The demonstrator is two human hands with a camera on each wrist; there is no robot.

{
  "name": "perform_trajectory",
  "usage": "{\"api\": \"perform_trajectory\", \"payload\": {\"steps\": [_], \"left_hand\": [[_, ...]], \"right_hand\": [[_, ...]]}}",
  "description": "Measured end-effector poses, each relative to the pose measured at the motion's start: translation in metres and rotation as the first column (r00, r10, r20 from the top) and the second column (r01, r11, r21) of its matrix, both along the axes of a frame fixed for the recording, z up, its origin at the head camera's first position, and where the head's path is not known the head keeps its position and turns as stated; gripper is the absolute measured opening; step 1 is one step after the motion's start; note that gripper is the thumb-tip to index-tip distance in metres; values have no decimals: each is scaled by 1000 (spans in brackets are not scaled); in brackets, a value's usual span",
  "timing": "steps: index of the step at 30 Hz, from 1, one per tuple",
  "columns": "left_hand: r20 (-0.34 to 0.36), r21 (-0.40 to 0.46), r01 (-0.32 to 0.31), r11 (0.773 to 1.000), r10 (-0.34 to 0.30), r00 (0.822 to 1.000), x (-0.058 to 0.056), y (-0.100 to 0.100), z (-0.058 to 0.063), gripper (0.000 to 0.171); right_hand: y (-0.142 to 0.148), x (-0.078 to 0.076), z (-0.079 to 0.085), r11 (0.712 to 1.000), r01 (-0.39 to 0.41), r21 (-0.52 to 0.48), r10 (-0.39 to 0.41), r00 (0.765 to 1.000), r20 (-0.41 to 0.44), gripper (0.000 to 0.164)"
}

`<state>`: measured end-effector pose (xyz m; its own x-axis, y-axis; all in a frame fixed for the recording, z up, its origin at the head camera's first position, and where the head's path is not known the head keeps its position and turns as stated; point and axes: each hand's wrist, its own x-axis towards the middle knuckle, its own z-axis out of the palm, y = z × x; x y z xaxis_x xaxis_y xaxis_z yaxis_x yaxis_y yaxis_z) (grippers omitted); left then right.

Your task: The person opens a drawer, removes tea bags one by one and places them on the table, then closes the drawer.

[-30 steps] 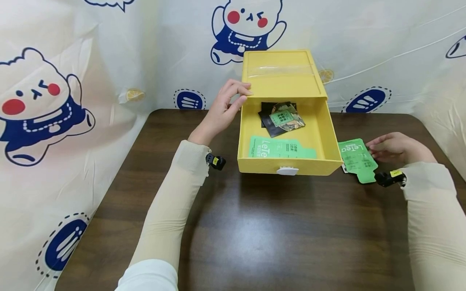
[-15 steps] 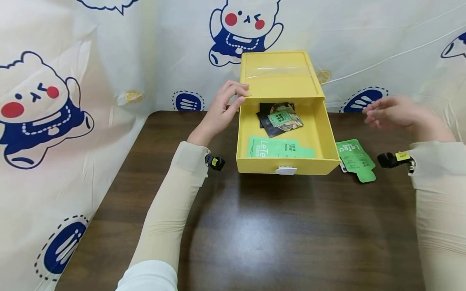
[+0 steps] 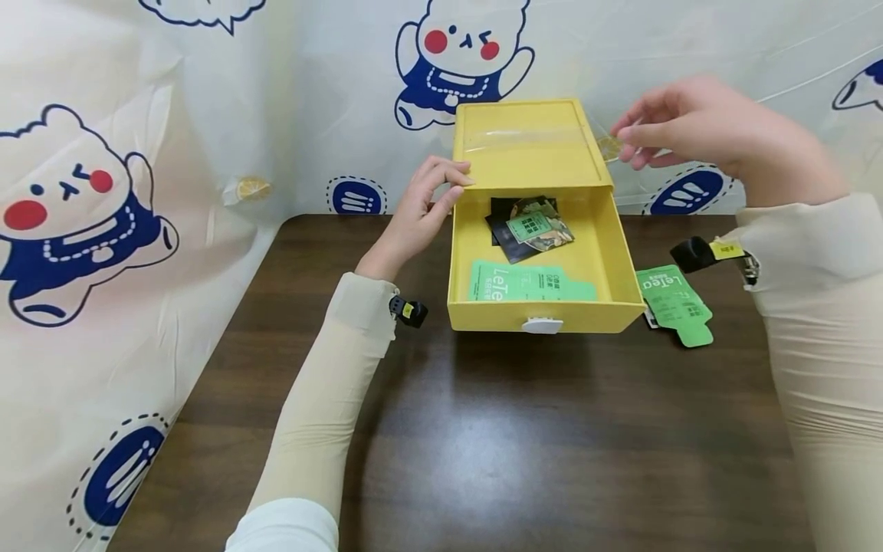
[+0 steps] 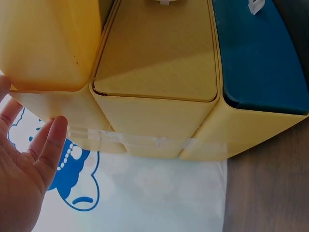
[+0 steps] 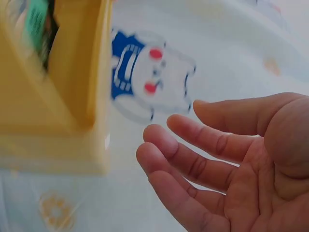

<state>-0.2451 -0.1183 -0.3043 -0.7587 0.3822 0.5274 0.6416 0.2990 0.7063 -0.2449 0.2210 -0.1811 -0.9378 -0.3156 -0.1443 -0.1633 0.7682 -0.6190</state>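
Note:
My left hand (image 3: 417,215) rests its fingers on the top left edge of a yellow drawer cabinet (image 3: 527,149); the left wrist view shows its spread fingers against the cabinet's side. The cabinet's yellow drawer (image 3: 579,314) is pulled out. Inside lie dark packets with a green label (image 3: 527,226) and a flat green LeTea packet (image 3: 527,281). My right hand (image 3: 724,134) hovers in the air right of the cabinet top, fingers loosely bent and holding nothing. Below it on the table, a green LeTea packet (image 3: 674,303) lies beside the drawer, over something partly hidden.
In the left wrist view, a closed yellow drawer front (image 4: 159,53) and a blue one (image 4: 263,53) sit alongside the pulled-out drawer. A dark wooden table (image 3: 483,429) bears everything. A printed white curtain (image 3: 331,100) hangs behind.
My right hand has left the green packet on the table and moved up and leftward to beside the cabinet top. My left hand stays on the cabinet edge.

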Motion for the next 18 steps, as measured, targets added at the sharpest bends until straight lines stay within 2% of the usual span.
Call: {"api": "perform_trajectory", "payload": {"steps": [5, 10, 14, 18], "left_hand": [[-6, 4, 2, 1000, -2, 1000, -1, 0, -1, 18], [3, 7, 6, 1000, -6, 1000, 0, 2, 1, 19], [11, 12, 3, 1000, -3, 1000, 2, 2, 1, 19], [12, 29, 5, 1000, -6, 1000, 3, 0, 0, 19]], "right_hand": [[-35, 9, 11, 994, -85, 70, 90, 994, -66, 40], [-61, 11, 14, 974, -193, 121, 198, 980, -32, 35], [-80, 12, 12, 938, -296, 180, 298, 954, 20, 35], [-97, 14, 8, 883, -413, 223, 404, 911, 85, 34]]}}
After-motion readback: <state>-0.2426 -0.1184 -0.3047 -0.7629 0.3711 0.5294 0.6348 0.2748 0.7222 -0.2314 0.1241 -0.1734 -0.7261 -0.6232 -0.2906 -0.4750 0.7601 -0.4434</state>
